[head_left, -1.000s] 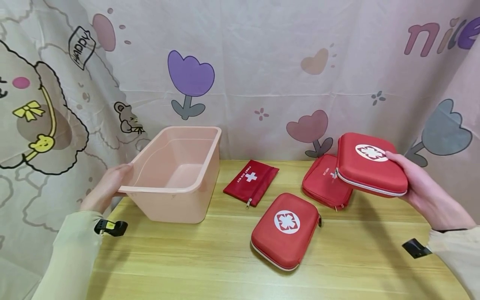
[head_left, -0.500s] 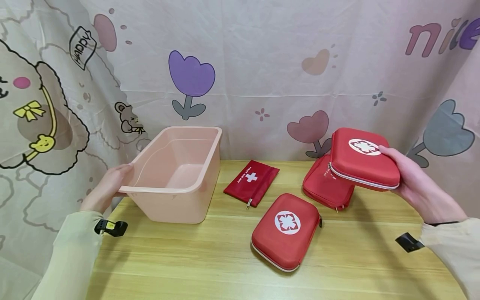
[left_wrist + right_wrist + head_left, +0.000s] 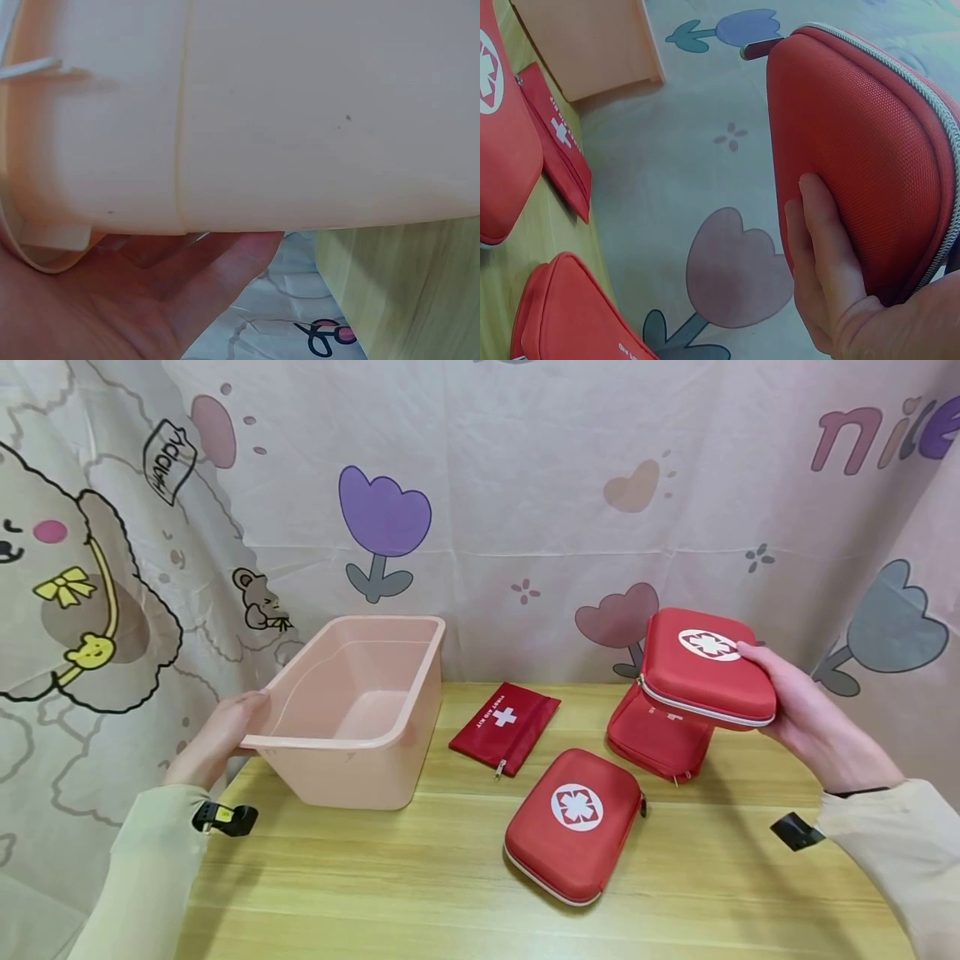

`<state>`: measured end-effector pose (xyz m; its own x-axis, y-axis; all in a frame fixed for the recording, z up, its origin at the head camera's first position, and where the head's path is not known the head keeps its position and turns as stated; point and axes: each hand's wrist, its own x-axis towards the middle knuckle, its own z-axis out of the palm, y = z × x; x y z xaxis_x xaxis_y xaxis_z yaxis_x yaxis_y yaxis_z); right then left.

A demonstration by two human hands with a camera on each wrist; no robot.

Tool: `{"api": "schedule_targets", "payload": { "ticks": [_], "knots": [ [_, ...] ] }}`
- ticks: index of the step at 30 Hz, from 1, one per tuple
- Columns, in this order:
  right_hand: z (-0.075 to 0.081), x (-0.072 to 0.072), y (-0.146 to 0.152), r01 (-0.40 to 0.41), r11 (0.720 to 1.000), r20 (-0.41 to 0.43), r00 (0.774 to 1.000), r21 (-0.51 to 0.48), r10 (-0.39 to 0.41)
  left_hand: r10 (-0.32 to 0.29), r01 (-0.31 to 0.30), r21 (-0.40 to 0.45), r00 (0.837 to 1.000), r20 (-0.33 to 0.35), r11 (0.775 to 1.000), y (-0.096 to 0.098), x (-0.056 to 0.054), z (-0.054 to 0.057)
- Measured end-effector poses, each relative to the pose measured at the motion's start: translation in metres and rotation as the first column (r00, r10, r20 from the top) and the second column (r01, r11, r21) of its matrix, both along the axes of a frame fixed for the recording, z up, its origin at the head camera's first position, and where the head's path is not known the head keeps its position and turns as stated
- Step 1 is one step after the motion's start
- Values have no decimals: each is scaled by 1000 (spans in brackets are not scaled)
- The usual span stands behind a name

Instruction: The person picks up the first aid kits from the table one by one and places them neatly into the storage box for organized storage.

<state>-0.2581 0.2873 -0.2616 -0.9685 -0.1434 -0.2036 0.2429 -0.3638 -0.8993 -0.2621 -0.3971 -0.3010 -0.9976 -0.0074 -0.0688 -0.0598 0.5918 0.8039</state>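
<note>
My right hand (image 3: 798, 697) grips a red hard-shell first aid case (image 3: 708, 668) by its right side, thumb on top near the white emblem. In the right wrist view, fingers (image 3: 825, 247) spread under the case (image 3: 847, 165). It is held above the table and partly covers a red soft first aid bag (image 3: 660, 739). At the left, my left hand (image 3: 217, 735) holds the rim of a pink plastic bin (image 3: 360, 768). The left wrist view shows the hand (image 3: 172, 292) curled around the bin's edge, against its outer wall (image 3: 300, 112).
A flat red first aid pouch (image 3: 504, 731) lies right of the bin. Nearer the front sits a second red hard case (image 3: 576, 827) on the wooden table (image 3: 360, 893). A printed curtain (image 3: 510, 468) hangs right behind the table.
My right hand has carried the red case leftward and slightly up, over more of the soft bag. The left hand keeps its hold on the bin.
</note>
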Motion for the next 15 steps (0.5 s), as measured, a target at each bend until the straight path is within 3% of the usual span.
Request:
{"api": "schedule_targets", "payload": {
  "ticks": [15],
  "knots": [
    [5, -6, -15, 6, 999, -12, 1000, 38, -6, 9, -9, 3, 1000, -2, 1000, 0, 0, -3]
  ]
}}
